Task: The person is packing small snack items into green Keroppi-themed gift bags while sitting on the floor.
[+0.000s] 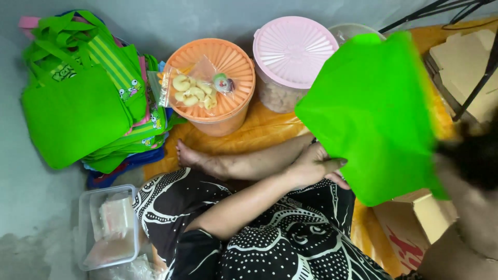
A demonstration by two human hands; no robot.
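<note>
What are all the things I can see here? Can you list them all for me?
green cloth bag: one, bright green, held up at the right
pile of cloth bags: count unclear, mostly green with stripes, on the floor at the left
orange tub: one, orange, ribbed lid, top middle
snack packet: one, clear with pale curls inside, lying on the orange tub's lid
pink-lidded tub: one, clear body, right of the orange tub
plastic box: one, clear, lower left, pale packets inside
cardboard: brown, top right
yellow cloth: one, under the tubs
left hand: on the green cloth bag's lower edge
right hand: blurred at the right edge, not clear
</note>
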